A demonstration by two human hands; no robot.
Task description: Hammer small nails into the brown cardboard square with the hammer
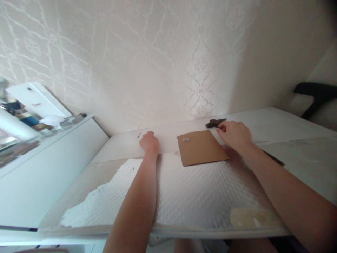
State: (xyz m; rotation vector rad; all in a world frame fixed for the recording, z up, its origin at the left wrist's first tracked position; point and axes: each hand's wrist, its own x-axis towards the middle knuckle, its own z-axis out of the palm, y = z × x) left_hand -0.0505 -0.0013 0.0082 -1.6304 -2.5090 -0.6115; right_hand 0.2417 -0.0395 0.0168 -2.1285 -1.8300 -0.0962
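Observation:
My left hand rests as a closed fist on the white table near the wall, left of a flat brown cardboard piece; what it holds, if anything, is hidden. My right hand lies at the cardboard's upper right corner, fingers curled and touching a small dark object on the table. A few tiny pale bits sit on the cardboard's top left. Under my forearms lies a white textured sheet with a torn left edge.
A patterned wall rises directly behind the table. A white cabinet stands to the left with cluttered items on top. A dark chair part shows at the far right. Beige tape sits near the front edge.

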